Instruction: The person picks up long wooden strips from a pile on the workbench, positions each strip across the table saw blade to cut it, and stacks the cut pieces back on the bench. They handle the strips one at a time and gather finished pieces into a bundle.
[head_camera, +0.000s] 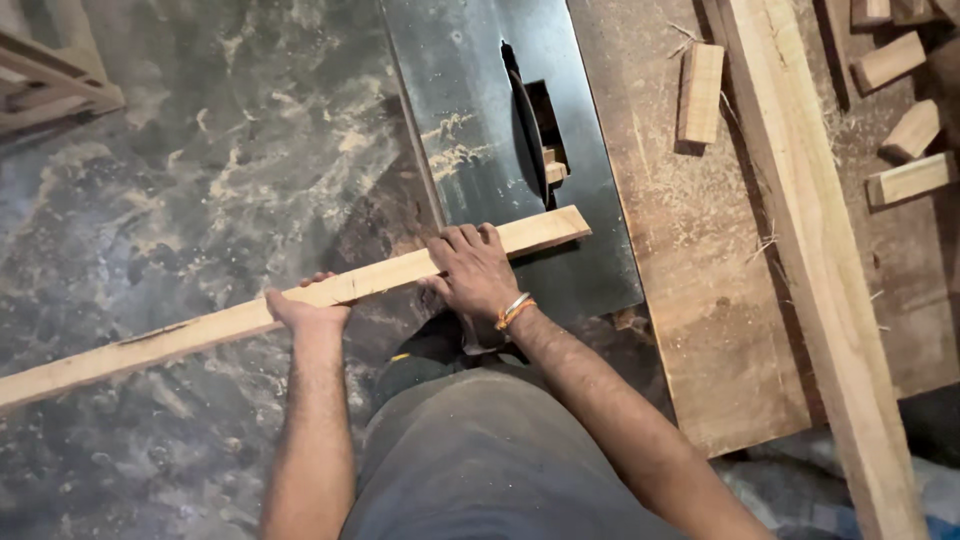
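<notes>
Head view, left hand (305, 312), right hand (474, 270), plank (300, 297) cut off

There were 2 hands on view: the left hand (305, 310) and the right hand (472, 270). 1 long wooden strip (250, 318) lay under them. 1 saw blade (527, 125) stood in 1 dark metal plate (460, 90) on the worktop (700, 300). 1 long plank (820, 270) crossed the worktop. 1 short wooden block (700, 92) lay left of that plank; at least 4 more blocks (908, 180) lay right of it. 1 bangle (514, 311) circled the right wrist.
</notes>
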